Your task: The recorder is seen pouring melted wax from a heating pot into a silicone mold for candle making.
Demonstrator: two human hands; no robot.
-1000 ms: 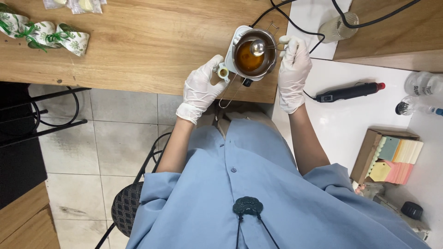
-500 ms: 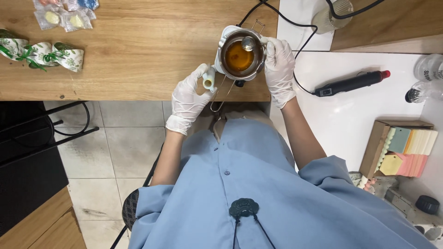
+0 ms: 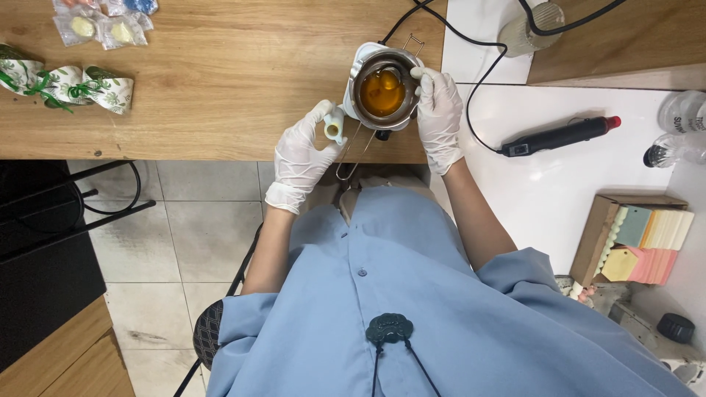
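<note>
Pinching a small mould [image 3: 334, 126] in left-hand fingers [image 3: 321, 117] — right hand [image 3: 439, 117] fingers clamped on the pot [image 3: 382, 92] rim.

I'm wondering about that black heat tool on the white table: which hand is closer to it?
The right hand. It is at the melting pot, with the black heat tool off to its outer side. The left hand, holding a small pale mould, is beyond the pot.

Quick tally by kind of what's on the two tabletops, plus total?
Metal melting pot of amber liquid: 1
Small pale mould in the left hand: 1
Black heat gun: 1
Leaf-print wrapped bundles: 2
Clear packets: about 4, partly cut off
Box of pastel bars: 1
Clear bottles: 2
Total: about 12
The right hand is at the pot's rim.
</note>
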